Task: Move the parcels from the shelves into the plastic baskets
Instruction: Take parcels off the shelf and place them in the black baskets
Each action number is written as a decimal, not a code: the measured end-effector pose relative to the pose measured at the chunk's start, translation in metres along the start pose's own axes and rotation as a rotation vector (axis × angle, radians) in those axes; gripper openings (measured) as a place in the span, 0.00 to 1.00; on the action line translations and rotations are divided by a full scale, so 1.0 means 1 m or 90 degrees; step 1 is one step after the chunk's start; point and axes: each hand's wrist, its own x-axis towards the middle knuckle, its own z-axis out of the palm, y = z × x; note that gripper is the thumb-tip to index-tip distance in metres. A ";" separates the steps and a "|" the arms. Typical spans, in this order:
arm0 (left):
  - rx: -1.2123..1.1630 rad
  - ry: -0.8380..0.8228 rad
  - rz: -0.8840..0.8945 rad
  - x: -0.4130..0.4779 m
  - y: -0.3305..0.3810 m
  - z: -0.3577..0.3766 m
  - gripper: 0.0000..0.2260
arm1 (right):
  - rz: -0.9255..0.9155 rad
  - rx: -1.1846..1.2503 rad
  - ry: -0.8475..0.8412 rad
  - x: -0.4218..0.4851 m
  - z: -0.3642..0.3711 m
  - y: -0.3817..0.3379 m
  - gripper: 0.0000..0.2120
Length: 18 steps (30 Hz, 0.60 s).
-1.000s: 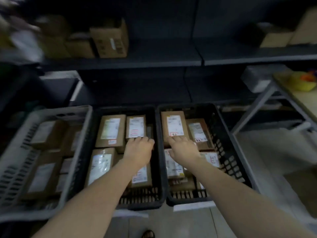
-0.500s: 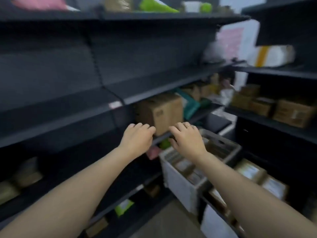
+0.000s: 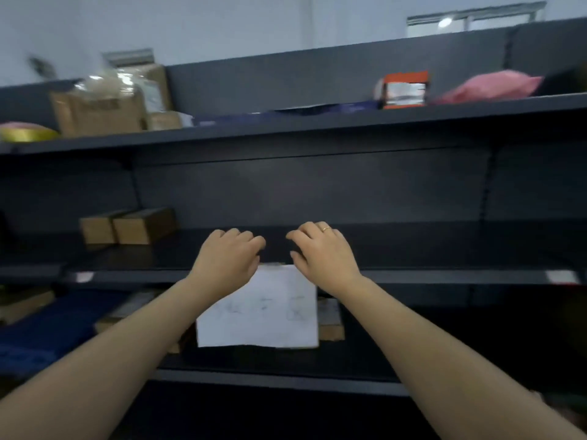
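Parcels [image 3: 330, 319] sit on dark metal shelves [image 3: 444, 276], and neither hand holds one. Nearest the viewer, two bare forearms reach up and forward. The left hand [image 3: 227, 258] and the right hand [image 3: 324, 252], which wears a ring, hover side by side before the middle shelf. Both are palm down, with fingers loosely curled around nothing.

The step in hand looks like reaching for the next parcel. It would go best if both hands shift left and take one small box each by its sides. The boxes should be lifted clear of the shelf lip before the person turns away.

Just below and between the hands, a white sheet of paper [image 3: 259, 308] hangs from the shelf edge. It screens brown parcels on the lower shelf, and how many lie behind it is hard to tell.

Farther off, on the left of the middle shelf, two small brown boxes [image 3: 128, 228] of plain cardboard stand touching each other.

Farthest away, the top shelf carries a large carton [image 3: 95, 114] at left. An orange-and-white box [image 3: 403, 90] and a pink soft bag [image 3: 489, 88] lie at right. No baskets are in view.
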 end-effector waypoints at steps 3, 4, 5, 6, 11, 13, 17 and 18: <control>0.017 -0.007 -0.066 -0.019 -0.066 0.012 0.13 | -0.059 0.032 -0.013 0.052 0.040 -0.046 0.13; 0.023 -0.010 -0.083 -0.024 -0.085 0.016 0.13 | -0.077 0.041 -0.015 0.069 0.053 -0.057 0.13; 0.030 -0.015 -0.098 -0.028 -0.102 0.021 0.13 | -0.094 0.051 -0.017 0.085 0.065 -0.067 0.13; 0.036 -0.018 -0.110 -0.031 -0.119 0.026 0.14 | -0.108 0.063 -0.020 0.100 0.077 -0.077 0.14; 0.068 -0.019 -0.151 -0.033 -0.199 0.066 0.12 | -0.165 0.121 -0.062 0.170 0.145 -0.115 0.17; 0.086 -0.024 -0.141 -0.028 -0.228 0.083 0.08 | -0.180 0.130 -0.082 0.198 0.177 -0.124 0.18; 0.129 -0.040 -0.160 -0.018 -0.289 0.124 0.11 | -0.188 0.173 -0.133 0.255 0.234 -0.142 0.19; 0.144 -0.036 -0.167 -0.014 -0.303 0.133 0.10 | -0.190 0.175 -0.137 0.269 0.246 -0.146 0.19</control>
